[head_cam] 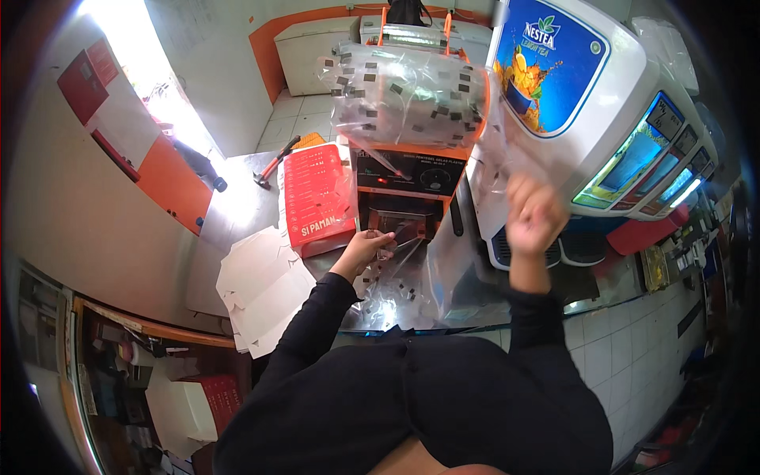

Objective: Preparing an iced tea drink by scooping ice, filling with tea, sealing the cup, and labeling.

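Note:
My left hand (369, 248) pinches clear plastic film between thumb and fingers, at the front opening of a cup sealing machine (409, 172). That machine is orange and black, with a small red light lit on its panel. A large wad of transparent sealing film (409, 95) with dark square marks covers its top. More loose film (386, 300) trails over the metal counter below my left hand. My right hand (534, 214) is raised right of the machine, before a white drink dispenser (599, 160); it is blurred, with its fingers curled, and I cannot tell whether it holds anything.
A red printed cardboard box (317, 196) stands left of the machine, beside flat white cardboard blanks (267, 288) overhanging the counter edge. A hammer (276, 163) lies behind them. At the lower left is another red-and-white carton (190, 409). White chest freezers (317, 56) stand at the back.

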`<state>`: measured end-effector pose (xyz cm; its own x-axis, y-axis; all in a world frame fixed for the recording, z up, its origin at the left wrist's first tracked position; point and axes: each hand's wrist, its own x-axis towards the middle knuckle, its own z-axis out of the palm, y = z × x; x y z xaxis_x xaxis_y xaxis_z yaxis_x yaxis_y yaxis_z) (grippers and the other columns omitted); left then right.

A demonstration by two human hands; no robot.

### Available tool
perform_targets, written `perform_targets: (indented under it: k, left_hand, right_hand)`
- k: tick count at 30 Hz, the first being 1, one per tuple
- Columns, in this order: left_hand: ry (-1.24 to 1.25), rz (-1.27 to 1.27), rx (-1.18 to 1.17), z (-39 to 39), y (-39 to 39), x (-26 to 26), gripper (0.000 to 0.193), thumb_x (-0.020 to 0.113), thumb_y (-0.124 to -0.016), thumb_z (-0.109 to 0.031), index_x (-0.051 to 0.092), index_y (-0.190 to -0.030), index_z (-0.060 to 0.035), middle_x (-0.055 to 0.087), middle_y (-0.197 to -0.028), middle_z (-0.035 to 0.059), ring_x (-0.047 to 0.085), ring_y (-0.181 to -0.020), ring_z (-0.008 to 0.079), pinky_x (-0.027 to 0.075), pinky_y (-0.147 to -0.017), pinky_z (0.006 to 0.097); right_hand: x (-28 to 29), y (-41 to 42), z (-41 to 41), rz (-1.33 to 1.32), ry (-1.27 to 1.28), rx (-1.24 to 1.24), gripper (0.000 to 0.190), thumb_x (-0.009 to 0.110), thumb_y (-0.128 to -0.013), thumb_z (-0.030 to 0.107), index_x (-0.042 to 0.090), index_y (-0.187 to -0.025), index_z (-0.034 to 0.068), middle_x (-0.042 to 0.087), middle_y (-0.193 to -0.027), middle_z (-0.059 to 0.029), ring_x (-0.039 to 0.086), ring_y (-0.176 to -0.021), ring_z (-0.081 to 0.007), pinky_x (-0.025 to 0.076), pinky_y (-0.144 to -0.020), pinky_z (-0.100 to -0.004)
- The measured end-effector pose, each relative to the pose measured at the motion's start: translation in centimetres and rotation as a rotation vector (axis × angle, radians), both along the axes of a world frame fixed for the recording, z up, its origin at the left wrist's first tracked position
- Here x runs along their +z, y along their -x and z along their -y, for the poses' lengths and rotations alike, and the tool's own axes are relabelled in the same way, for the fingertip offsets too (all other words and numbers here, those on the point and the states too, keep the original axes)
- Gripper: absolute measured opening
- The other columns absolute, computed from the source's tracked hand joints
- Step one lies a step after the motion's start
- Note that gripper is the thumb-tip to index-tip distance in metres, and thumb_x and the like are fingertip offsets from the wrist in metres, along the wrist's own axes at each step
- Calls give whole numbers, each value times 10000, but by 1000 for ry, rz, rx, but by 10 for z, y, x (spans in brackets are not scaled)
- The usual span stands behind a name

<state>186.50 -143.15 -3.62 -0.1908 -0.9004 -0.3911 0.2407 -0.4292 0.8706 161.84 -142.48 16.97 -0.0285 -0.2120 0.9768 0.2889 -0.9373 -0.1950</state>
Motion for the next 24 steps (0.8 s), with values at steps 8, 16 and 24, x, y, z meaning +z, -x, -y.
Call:
perform_targets:
  k: [8,16,24]
  left_hand:
    - [49,87,-3,-32,4,-28,185,675,-816,-178,611,-863,-11,637,-760,54,602,-603,112,486,-541,238]
    - [47,195,-40,-111,-4,-68,243,668,-814,-113,600,-1008,16,657,-877,107,632,-801,151,504,-715,234]
    - [350,201,673,-125,-30,-83,527,685,-798,-112,418,-1243,-17,461,-1247,116,448,-1172,217,413,-925,321]
  right_hand:
    - [-20,4,-20,-35,-29,-50,310,474,-838,230,400,-587,65,428,-518,-54,387,-493,-172,319,-512,-309]
    - [-18,1,-12,20,-23,-49,325,437,-879,281,417,-634,68,433,-544,-57,396,-530,-176,322,-519,-297]
    - [-16,-4,-9,22,13,-52,311,420,-886,281,420,-661,66,422,-540,-57,394,-505,-171,325,-512,-300]
